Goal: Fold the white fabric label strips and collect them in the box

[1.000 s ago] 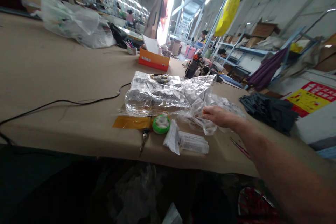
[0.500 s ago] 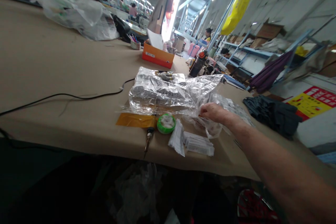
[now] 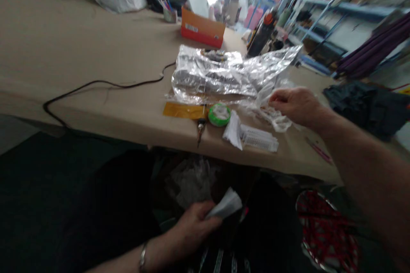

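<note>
Low over my lap, below the table edge, my left hand (image 3: 198, 224) pinches a folded white piece (image 3: 226, 204) between thumb and fingers. On the table, my right hand (image 3: 293, 104) has its fingers closed at a crumpled clear plastic bag (image 3: 277, 120); what the fingertips hold is too small to name. Left of it lies a large clear plastic package (image 3: 214, 77) with dark writing. In front are amber film (image 3: 181, 111), a pen-like tool with a metal tip (image 3: 200, 128), a round green container (image 3: 219, 114), a white strip bundle (image 3: 234, 130) and printed labels (image 3: 260, 137).
An orange box (image 3: 202, 29), a pen cup (image 3: 169, 12) and a dark bottle (image 3: 262, 36) stand behind. A black cable (image 3: 105, 82) crosses the table's left. Dark cloth (image 3: 365, 104) and pink-handled scissors (image 3: 318, 151) lie right. A red woven seat (image 3: 326, 226) is below.
My left hand has come into view with the white piece. The view has tilted down. My right hand is still at the clear bag, and the scissors now show beside the forearm.
</note>
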Tool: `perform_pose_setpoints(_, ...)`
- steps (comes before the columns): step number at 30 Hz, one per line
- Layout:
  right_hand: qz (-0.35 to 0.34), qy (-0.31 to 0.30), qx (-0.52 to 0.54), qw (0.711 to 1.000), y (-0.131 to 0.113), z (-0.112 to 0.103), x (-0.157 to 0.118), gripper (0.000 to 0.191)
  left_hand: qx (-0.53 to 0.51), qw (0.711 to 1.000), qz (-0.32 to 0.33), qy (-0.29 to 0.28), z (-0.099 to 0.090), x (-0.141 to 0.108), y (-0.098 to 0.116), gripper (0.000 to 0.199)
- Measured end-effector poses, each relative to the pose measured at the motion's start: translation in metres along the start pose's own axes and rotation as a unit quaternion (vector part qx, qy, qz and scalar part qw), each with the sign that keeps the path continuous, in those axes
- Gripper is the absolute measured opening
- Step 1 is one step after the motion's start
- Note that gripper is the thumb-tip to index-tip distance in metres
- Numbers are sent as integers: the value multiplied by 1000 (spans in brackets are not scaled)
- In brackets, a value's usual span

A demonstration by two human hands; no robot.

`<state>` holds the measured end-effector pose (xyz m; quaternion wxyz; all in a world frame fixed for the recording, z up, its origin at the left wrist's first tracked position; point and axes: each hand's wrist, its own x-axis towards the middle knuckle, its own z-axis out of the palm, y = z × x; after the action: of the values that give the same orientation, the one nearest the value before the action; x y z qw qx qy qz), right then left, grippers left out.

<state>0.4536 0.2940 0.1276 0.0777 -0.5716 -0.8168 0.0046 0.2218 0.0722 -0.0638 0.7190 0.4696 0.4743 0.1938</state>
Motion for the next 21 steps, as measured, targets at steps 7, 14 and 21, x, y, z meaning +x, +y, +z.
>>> perform_pose_setpoints(7, -288, -156, 154, 932, -70, 38, -119, 17, -56, 998, 18, -29, -4, -6, 26, 13)
perform_pose_setpoints(14, -322, -198, 33, 925, -109, 80, -175, 31, 47, 991, 114, -49, 10, -18, 34, 17)
perform_pose_setpoints(21, -308, -244, -19, 919, -98, 84, -193, 13, 185, 977, 97, -33, 19, -7, 22, 14)
